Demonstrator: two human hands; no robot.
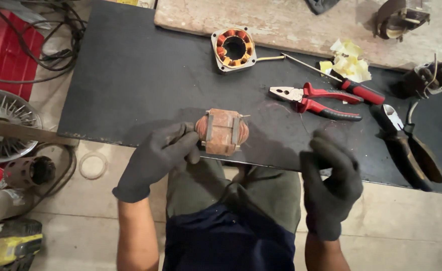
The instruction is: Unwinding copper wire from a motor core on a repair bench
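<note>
We see the left hand point(156, 159), in a dark knitted glove, with its fingers curled against the left side of a rusty brown wound copper coil block point(222, 131); we judge this steadies the block at the near edge of the black flat work board point(130, 85). The gloved right hand point(330, 180) is to the right of the block, apart from it, holding nothing, fingers loosely bent together. Beyond the block lie red-handled pliers point(314, 100) and a round stator with orange windings point(234, 48). The thumb of the left hand is hidden, so we cannot tell if it pinches.
</note>
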